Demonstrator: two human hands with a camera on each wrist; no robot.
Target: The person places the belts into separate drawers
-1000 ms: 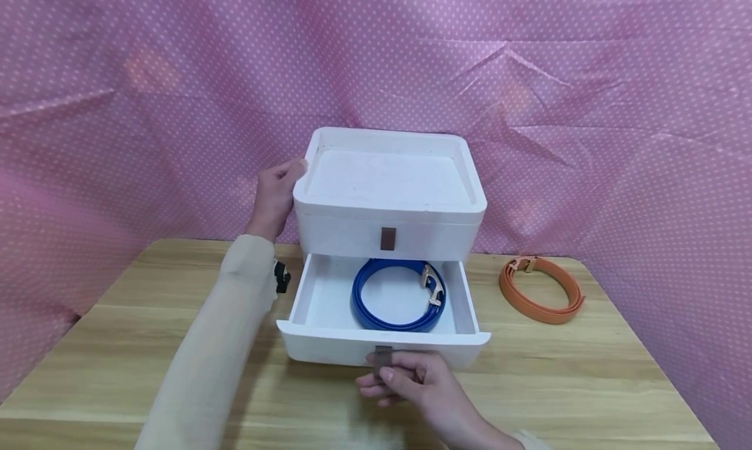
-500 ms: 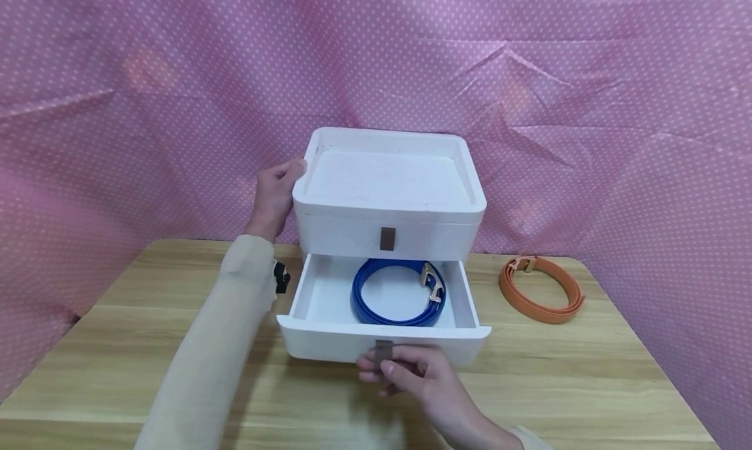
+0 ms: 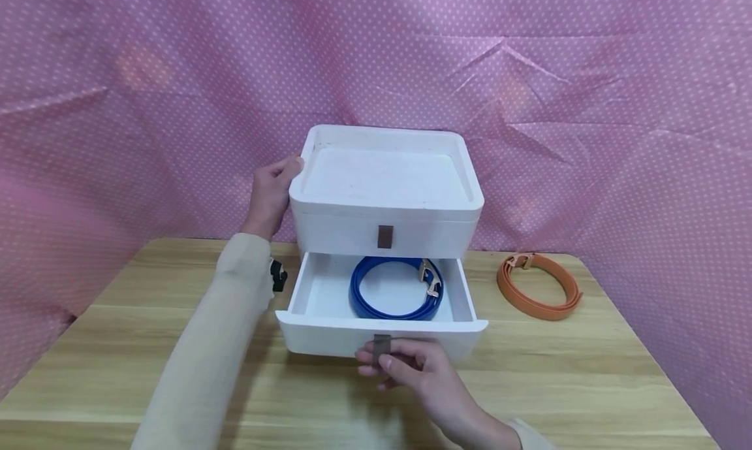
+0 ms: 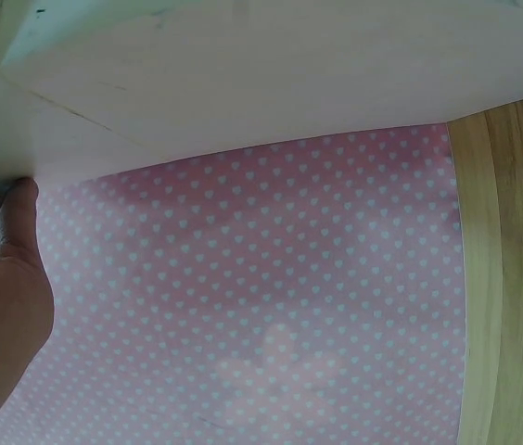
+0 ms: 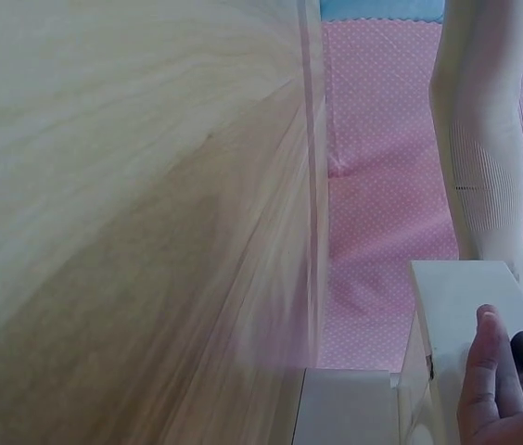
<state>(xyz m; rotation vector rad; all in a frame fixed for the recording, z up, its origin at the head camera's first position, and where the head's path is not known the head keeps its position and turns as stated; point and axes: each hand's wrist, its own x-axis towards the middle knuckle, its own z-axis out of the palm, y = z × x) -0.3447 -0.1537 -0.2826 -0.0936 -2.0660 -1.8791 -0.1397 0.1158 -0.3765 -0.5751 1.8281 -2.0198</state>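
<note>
A white two-tier drawer box stands at the back of the table. Its lower drawer is pulled out, with a coiled blue belt and its gold buckle lying inside. My right hand pinches the brown pull tab on that drawer's front between thumb and fingers. At the box's upper left side, my left hand holds the rim, thumb on top; in the left wrist view its fingers meet the box edge and are partly hidden. The upper drawer, with its own brown tab, is closed.
A coiled orange belt with a gold buckle lies on the wooden table, right of the box. Pink dotted cloth hangs close behind and at both sides. The box top is a shallow tray.
The lower drawer has slid slightly inward, toward the box, together with my right hand on its tab. The whole view has shifted a little. My left hand keeps its place on the box.
</note>
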